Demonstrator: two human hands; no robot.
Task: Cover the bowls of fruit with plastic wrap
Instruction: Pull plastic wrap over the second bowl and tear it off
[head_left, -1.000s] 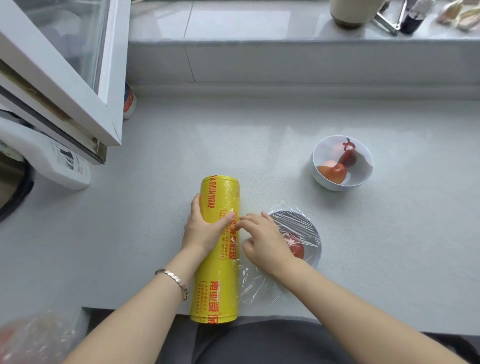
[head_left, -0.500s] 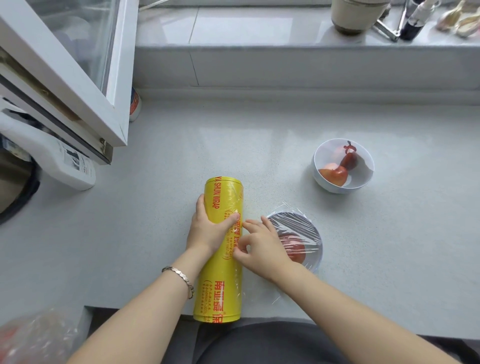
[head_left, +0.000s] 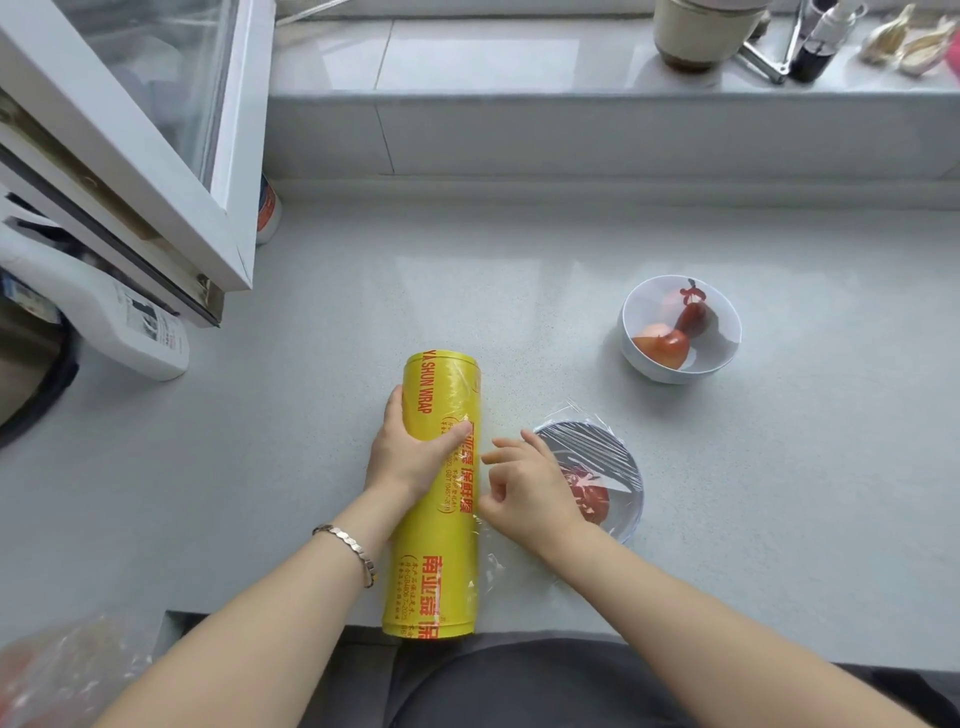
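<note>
A yellow roll of plastic wrap (head_left: 431, 571) lies on the grey counter, pointing away from me. My left hand (head_left: 410, 457) grips it from the left, thumb on top. My right hand (head_left: 530, 493) sits just right of the roll with bent, spread fingers, resting on clear film that runs from the roll to the near bowl (head_left: 631, 499). Film stretches across that bowl, with a red fruit (head_left: 592, 499) under it. Farther back on the right stands a white bowl (head_left: 670, 371) of red-orange fruit (head_left: 670, 345) with no film over it.
An open white window frame (head_left: 156, 156) juts over the counter at left, with a white appliance (head_left: 130, 322) below it and a small container (head_left: 267, 208) behind it. A raised ledge at the back holds a cup (head_left: 696, 31) and a bottle (head_left: 815, 47). A plastic bag (head_left: 62, 670) lies bottom left.
My right hand has drawn a little to the right, off the roll, and its fingers have curled. My left hand and the roll stay in place.
</note>
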